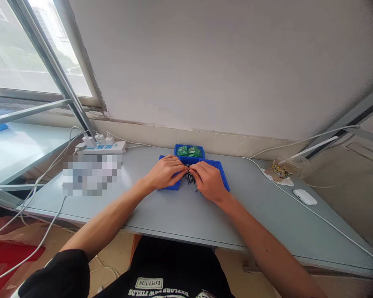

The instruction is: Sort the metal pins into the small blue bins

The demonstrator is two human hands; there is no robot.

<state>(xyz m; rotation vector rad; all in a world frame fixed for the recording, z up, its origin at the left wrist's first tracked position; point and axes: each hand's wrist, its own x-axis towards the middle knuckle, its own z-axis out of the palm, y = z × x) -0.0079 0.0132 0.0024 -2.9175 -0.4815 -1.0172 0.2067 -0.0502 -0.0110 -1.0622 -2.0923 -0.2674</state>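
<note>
From here I see the left hand (pixel 168 170) and right hand (pixel 210 181) meet, fingers pinched seemingly on one small piece (pixel 188 168), both equally near the dark slim pieces (pixel 190 179) splayed bodyward just beneath, between blue bins (pixel 170 187).

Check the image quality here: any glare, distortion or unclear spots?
Head view: the window is washed out; same view, pale glare on the table beside a pixelated patch; same view, wide-angle stretch towards the edges, with the upper right corner dark; same view, dark pieces between the left hand and right hand, too small to identify.
</note>
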